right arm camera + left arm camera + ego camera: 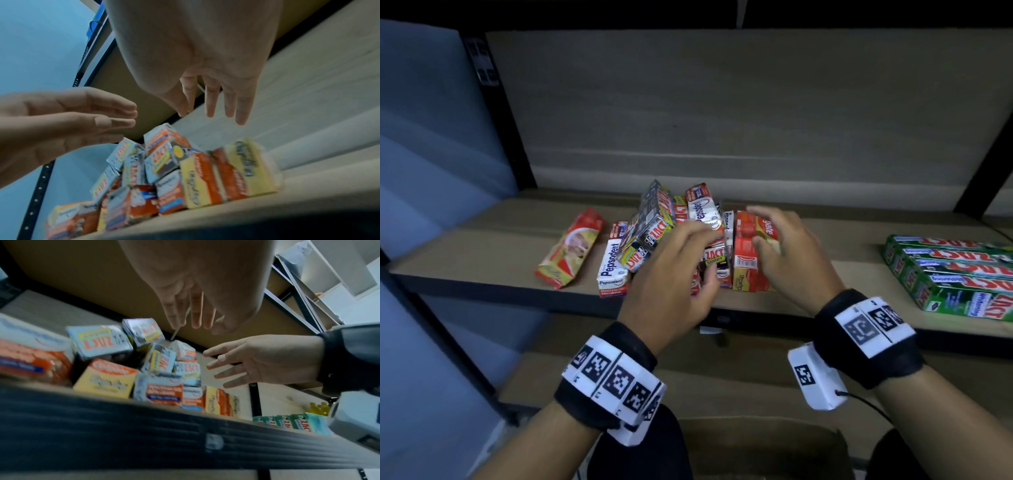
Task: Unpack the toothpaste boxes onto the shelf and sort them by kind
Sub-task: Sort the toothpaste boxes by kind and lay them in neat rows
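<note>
Mixed heap of toothpaste boxes dumped mid-shelf, unsorted: Zact, Pepsodent, red Colgate jumbled. Left hand and right hand hovering over heap, fingers spread and relaxed, holding nothing; likely bracketing heap to steady it before picking. Green Zact boxes already rowed at right. One red Colgate box lying apart, left.

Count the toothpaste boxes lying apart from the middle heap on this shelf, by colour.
Green Zact cardboard boxes, row on the right: 4
Red-and-yellow cardboard box, alone on the left: 1
Total: 5, as far as the head view shows
</note>
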Available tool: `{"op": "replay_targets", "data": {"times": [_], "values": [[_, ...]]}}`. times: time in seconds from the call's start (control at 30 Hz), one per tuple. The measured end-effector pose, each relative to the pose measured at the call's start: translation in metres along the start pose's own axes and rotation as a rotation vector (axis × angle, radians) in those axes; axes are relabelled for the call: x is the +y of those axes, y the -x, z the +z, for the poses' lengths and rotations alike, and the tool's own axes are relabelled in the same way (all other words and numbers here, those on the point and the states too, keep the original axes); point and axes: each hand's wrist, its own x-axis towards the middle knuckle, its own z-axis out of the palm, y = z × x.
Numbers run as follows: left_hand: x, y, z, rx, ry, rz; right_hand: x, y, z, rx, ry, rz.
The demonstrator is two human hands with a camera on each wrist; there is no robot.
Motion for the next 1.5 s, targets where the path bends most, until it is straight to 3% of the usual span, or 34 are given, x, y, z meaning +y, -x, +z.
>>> {"op": "replay_targets", "data": {"times": [0.23, 0.43, 0.9, 1.13, 1.5], "values": [[0.015, 0.001, 0.044, -0.306, -0.046, -0.050, 0.038, 0.019, -0.005, -0.185, 0.149, 0.087], [0.025, 0.001, 0.068, -0.432, -0.228, -0.090, 0.045, 0.021, 0.002, -0.204, 0.203, 0.042], [0.036, -0.009, 0.071, -0.434, -0.284, -0.091, 0.036, 0.027, -0.011, -0.209, 0.150, 0.119], [0.041, -0.014, 0.074, -0.412, -0.177, -0.161, 0.029, 0.035, -0.017, -0.205, 0.126, 0.171], [0.050, -0.003, 0.078, -0.296, -0.099, -0.186, 0.027, 0.060, -0.037, -0.190, 0.124, 0.221]]}}
